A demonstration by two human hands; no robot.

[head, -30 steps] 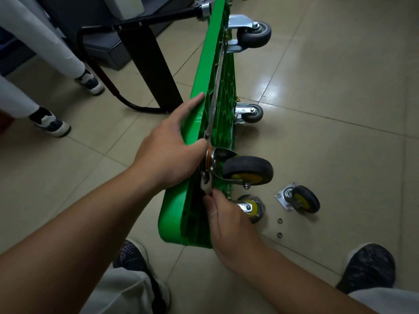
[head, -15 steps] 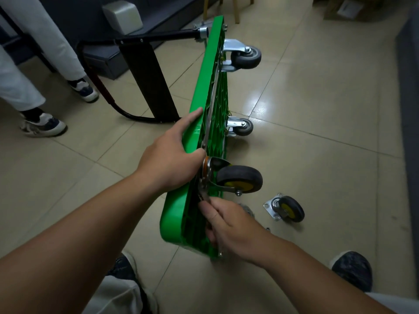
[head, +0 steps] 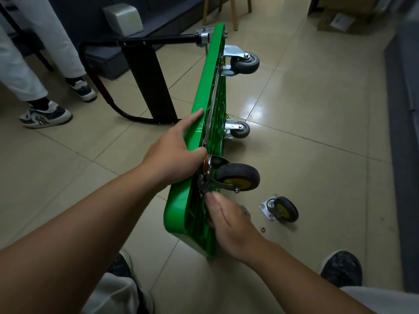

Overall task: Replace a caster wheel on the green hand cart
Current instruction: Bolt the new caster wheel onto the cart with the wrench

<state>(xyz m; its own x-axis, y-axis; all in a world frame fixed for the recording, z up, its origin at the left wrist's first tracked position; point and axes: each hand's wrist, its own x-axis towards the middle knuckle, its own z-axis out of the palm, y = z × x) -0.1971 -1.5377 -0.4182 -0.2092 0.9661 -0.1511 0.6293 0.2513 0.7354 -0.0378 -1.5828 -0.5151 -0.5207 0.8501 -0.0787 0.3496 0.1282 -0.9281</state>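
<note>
What is pinched under the curled fingertips of the right hand (head: 229, 220) cannot be made out; they are pressed to the base of the yellow-hubbed caster wheel (head: 238, 177). The green hand cart (head: 179, 205), stood on edge on the floor (head: 317, 132), is gripped at its upper rim by the left hand (head: 172, 159). Two grey casters (head: 244, 62) are mounted farther along; one loose caster (head: 283, 209) and one nut (head: 263, 229) are seen on the floor.

One green cart (head: 199, 123); four casters (far grey caster (head: 244, 62), near grey caster (head: 240, 130), yellow-hubbed caster (head: 238, 179), loose caster (head: 282, 209)); one wrench (head: 202, 182); one nut (head: 263, 229); two hands: left hand (head: 172, 159), right hand (head: 229, 223).
</note>
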